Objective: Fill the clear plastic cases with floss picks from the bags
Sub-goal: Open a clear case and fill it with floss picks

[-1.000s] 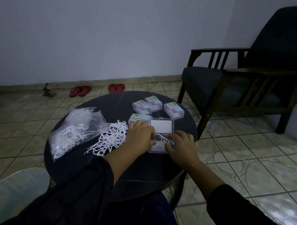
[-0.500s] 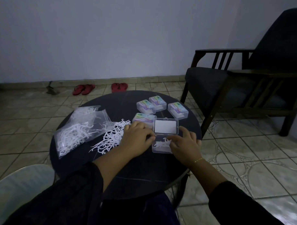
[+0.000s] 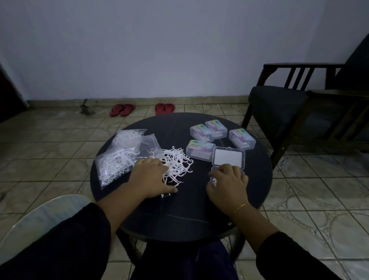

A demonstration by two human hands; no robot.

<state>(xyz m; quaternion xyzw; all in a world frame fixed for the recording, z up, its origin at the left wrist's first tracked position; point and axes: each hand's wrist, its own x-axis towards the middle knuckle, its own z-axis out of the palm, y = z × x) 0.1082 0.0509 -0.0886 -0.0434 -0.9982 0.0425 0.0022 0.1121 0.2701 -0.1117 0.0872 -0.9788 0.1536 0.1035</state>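
— Head view: where do the two hands sit at the round table [image 3: 176, 219]?

— Well apart. The left hand [image 3: 152, 176] lies palm down, fingers spread on the loose floss picks [image 3: 176, 163], with the bags [image 3: 124, 152] just beyond it. The right hand [image 3: 228, 184] covers the open clear case [image 3: 228, 159] — grip hidden, so I cannot tell. Four closed cases [image 3: 200, 149] sit beyond both hands.

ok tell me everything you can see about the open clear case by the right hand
The open clear case is a small rectangular box of transparent plastic, lying flat on the dark round table with its hinged lid folded back away from the person. A white rectangle shows through the lid. The right hand rests over the base and hides most of it, so its contents cannot be told. A closed, labelled case sits just left of the lid.
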